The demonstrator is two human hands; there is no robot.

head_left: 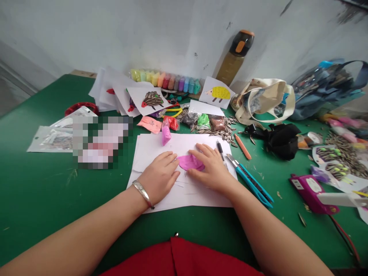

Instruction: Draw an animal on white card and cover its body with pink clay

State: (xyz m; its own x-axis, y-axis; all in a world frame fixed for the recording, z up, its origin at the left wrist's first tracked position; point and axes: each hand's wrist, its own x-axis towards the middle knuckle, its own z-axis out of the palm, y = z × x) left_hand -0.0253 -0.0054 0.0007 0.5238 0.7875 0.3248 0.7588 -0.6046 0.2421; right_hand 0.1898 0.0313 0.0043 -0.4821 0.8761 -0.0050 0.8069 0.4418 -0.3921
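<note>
in the head view, a flattened piece of pink clay (189, 162) lies on a white sheet of paper (172, 191) on the green counter (43, 191), directly between the two hands. the left hand (159, 177) rests flat on the paper, fingers together and stretched toward the clay's left edge, touching it but gripping nothing; a silver bracelet (142, 193) circles its wrist. the right hand (211, 168) lies over the clay's right side, fingers spread a little and pressing down on it, not closed around it.

just right of the right hand lie a black pen (220, 151) and a teal utility knife (250, 181); an orange knife (243, 146) lies further back. a small pink bag of clay (166, 134) sits at the paper's far edge, with a pile of sunflower seeds (224, 132) behind. near the wall stand a row of coloured clay tubs (165, 79), a hedgehog picture made with seeds (152, 99), a yellow hedgehog picture (218, 93) and a brown bottle (234, 57). a purple glue gun (312, 191) lies well to the right.

no writing or labels can be read; one patch at left is blurred.
</note>
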